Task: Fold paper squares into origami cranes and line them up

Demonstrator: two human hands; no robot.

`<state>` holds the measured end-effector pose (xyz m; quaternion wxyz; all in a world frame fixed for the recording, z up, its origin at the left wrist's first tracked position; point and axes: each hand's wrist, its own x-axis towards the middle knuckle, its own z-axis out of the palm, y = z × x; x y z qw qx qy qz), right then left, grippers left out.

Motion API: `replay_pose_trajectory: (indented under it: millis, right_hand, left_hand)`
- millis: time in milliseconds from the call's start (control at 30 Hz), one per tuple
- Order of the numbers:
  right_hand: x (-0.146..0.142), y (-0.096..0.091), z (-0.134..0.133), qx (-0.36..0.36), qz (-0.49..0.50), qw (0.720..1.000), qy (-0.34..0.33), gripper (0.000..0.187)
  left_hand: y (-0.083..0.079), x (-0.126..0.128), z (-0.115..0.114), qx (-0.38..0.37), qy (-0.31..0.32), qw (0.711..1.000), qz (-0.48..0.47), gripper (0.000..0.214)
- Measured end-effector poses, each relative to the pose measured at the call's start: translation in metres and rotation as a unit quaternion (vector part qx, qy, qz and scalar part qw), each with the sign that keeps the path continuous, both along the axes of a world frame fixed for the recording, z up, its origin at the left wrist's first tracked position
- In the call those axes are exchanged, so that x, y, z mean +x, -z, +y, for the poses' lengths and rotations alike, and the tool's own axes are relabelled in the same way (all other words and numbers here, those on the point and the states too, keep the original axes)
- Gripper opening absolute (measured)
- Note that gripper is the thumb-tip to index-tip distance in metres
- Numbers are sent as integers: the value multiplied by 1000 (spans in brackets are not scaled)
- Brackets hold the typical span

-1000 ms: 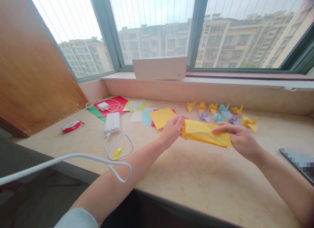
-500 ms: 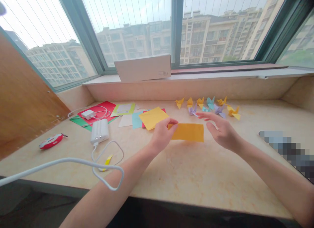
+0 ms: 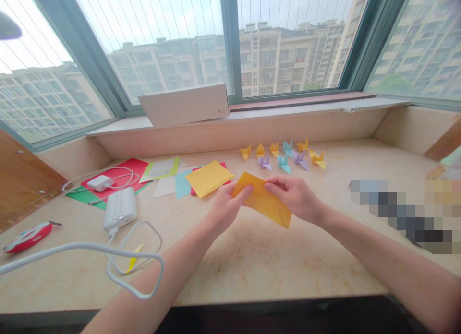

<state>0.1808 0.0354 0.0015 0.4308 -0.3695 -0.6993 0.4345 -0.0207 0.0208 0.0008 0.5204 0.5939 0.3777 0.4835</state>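
Observation:
A folded sheet of orange-yellow origami paper (image 3: 267, 202) is held up over the counter, tilted down to the right. My left hand (image 3: 230, 204) pinches its left end between thumb and fingers. On its upper edge, my right hand (image 3: 297, 197) grips with thumb and fingertips. Just behind my left hand lies a flat yellow sheet (image 3: 209, 178) on top of other coloured papers. Several folded paper cranes (image 3: 283, 163) in orange, blue and purple stand beyond my hands.
At the left are a white power bank (image 3: 119, 208) with a cable, a white charger (image 3: 100, 183), red paper (image 3: 135, 167) and a red-and-white cutter (image 3: 30, 237). A white cable (image 3: 90, 247) loops across the front left. A long box (image 3: 185, 105) leans by the window. A pixelated object lies at right.
My right hand has closed on the paper, which it was apart from before. The paper has turned from level to slanting. The view has shifted to the right.

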Motion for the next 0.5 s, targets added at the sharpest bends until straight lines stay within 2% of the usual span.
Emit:
replay_pose_trajectory:
  millis: [167, 267, 367, 500]
  right_hand:
    - [-2, -3, -1, -62, 56, 997, 3, 31]
    - [-4, -4, -1, -91, 114, 989, 5, 34]
    - [-6, -3, -2, -119, 134, 984, -6, 33]
    - [-6, 1, -2, -133, 128, 982, -49, 35]
  left_hand:
    - [-5, -2, 0, -33, -4, 999, -43, 36]
    - [-8, -3, -1, -46, 33, 996, -63, 36]
    - [-7, -2, -2, -47, 73, 996, -30, 36]
    - [-3, 1, -1, -35, 25, 999, -9, 34]
